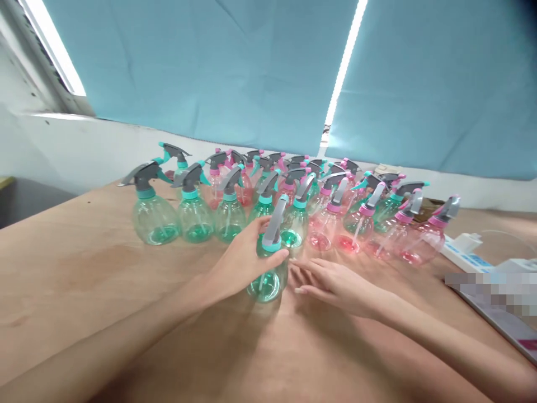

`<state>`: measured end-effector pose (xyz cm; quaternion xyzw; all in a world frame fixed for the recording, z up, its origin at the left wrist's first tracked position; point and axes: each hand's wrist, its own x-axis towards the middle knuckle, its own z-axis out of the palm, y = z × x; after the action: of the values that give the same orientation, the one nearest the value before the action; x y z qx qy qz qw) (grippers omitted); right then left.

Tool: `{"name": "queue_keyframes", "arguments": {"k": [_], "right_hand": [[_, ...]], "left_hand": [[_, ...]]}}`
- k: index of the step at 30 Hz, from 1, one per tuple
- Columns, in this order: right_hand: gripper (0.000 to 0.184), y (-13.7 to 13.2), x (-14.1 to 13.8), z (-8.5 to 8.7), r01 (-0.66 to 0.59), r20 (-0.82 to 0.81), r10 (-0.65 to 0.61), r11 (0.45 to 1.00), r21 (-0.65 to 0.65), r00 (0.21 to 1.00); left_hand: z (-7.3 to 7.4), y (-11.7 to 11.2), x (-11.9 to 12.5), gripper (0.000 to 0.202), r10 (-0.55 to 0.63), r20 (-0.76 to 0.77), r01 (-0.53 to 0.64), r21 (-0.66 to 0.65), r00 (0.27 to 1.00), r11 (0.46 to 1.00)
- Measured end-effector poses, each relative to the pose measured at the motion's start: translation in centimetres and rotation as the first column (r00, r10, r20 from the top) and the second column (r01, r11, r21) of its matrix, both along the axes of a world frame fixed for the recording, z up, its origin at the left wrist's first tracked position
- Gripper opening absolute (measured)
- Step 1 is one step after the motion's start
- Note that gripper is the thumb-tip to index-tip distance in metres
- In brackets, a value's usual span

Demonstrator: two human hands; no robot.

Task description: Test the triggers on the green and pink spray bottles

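Observation:
A clear green spray bottle with a grey and turquoise trigger head stands in front of the others, close to me. My left hand is wrapped round its upper part, the thumb lying across the shoulder just under the collar. To the right of that bottle is my right hand, its fingers stretched towards the bottle with a small gap between. Nothing is in the right hand. Behind both hands, a row of green spray bottles runs to the left and pink spray bottles to the right.
Several more spray bottles crowd behind the front row on the wooden table. At the right lie a white power strip and a flat object partly blurred out. A blue curtain hangs behind the table.

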<state>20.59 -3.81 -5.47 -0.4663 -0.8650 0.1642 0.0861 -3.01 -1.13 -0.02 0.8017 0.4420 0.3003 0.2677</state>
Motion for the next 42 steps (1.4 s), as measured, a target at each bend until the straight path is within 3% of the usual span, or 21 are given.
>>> {"name": "queue_keyframes", "arguments": {"k": [4, 9, 14, 18, 22, 25, 29, 37, 42], "right_hand": [[0.055, -0.3, -2.0, 1.1, -0.019, -0.055, 0.016, 0.999, -0.048, 0.998], [0.056, 0.0, -5.9, 2.4, -0.096, -0.097, 0.092, 0.995, -0.039, 0.991], [0.057, 2.3, -10.7, 3.5, -0.118, -0.089, 0.116, 0.993, -0.015, 0.989], [0.049, 4.7, -15.6, 4.6, -0.138, -0.185, 0.153, 0.986, 0.092, 0.971], [0.044, 6.4, -20.8, 6.1, -0.082, -0.299, 0.131, 0.982, 0.17, 0.945], [0.046, 7.6, -23.7, 7.0, -0.01, -0.355, 0.064, 0.988, 0.151, 0.933], [0.056, 9.2, -25.6, 7.2, 0.041, -0.37, -0.005, 0.995, 0.087, 0.929], [0.078, 10.4, -27.5, 7.3, 0.085, -0.329, -0.107, 0.993, -0.081, 0.938], [0.076, 11.1, -28.6, 7.3, 0.105, -0.35, -0.15, 0.984, -0.145, 0.925]], "left_hand": [[-0.8, -0.7, -1.2, 0.027, -0.03, 0.044, 0.03, -0.016, 0.999, 0.999], [-0.9, -2.1, -5.2, 0.029, 0.002, 0.057, -0.003, 0.014, 0.998, 1.0], [-0.6, -3.5, -12.0, 0.03, 0.167, 0.072, -0.17, 0.038, 0.983, 0.985], [-0.6, -4.3, -18.0, 0.033, 0.292, 0.098, -0.298, 0.056, 0.951, 0.953], [-0.8, -3.8, -23.2, 0.047, 0.534, 0.118, -0.54, 0.027, 0.837, 0.841], [-0.8, -2.4, -25.9, 0.051, 0.591, 0.134, -0.598, 0.021, 0.796, 0.801], [-0.9, 0.4, -27.4, 0.044, 0.572, 0.152, -0.588, 0.09, 0.806, 0.804], [-2.3, 7.0, -27.9, 0.044, 0.584, 0.2, -0.615, 0.183, 0.787, 0.767], [-2.7, 9.0, -27.9, 0.046, 0.595, 0.204, -0.627, 0.197, 0.778, 0.753]]}}
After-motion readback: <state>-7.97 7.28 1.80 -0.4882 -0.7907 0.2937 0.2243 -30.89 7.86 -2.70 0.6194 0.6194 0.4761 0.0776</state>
